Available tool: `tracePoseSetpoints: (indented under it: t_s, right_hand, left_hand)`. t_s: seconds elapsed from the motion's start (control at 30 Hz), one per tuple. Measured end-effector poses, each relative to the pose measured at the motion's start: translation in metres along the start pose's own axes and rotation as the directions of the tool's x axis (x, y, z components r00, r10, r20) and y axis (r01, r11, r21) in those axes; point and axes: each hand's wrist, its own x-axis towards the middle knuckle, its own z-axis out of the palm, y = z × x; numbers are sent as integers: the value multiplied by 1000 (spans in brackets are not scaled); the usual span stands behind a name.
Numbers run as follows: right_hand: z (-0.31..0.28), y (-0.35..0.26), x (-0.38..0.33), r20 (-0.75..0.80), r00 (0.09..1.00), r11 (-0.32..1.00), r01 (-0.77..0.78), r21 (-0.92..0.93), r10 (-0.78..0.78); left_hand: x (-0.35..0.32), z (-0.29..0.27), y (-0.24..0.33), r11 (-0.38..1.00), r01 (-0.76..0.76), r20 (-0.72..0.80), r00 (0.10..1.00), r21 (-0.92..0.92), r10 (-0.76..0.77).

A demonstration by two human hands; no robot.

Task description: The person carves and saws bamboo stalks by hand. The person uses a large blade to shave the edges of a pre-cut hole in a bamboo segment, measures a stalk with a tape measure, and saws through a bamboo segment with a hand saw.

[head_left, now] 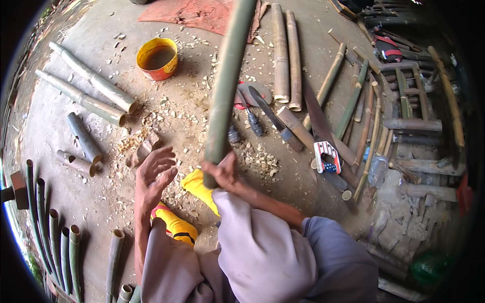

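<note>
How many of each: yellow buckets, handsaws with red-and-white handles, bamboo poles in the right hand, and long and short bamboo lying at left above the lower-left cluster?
Yellow bucket: 1
Red-and-white-handled handsaw: 1
Bamboo pole in the right hand: 1
Long bamboo: 2
Short bamboo: 2
Total: 7

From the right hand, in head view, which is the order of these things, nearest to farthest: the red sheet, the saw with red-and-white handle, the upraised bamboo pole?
1. Bamboo pole: nearest, gripped at its lower end by the right hand.
2. Saw: on the ground, to that hand's right.
3. Red sheet: farthest, ahead at the picture's top edge.
</note>
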Motion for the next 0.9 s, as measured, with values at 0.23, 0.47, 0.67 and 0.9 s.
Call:
tracePoseSetpoints:
  t_s: [0.23,0.47,0.67,0.9]
  right_hand:
    - [-79,21,18,-217,925,943,-275,186,312]
    - [-178,3,53,-390,835,913,-406,42,389]
    - [-286,15,101,-516,820,802,-472,-366,247]
    - [-327,24,135,-488,872,132,-479,-868,-46]
  left_hand:
    - [-62,-50,-70,992,102,-311,943,-70,-119]
    - [-122,-71,-140,932,157,-511,800,-327,-314]
    - [-127,-67,-156,917,222,-518,769,-333,-374]
    - [-132,-60,-166,948,260,-551,772,-182,-318]
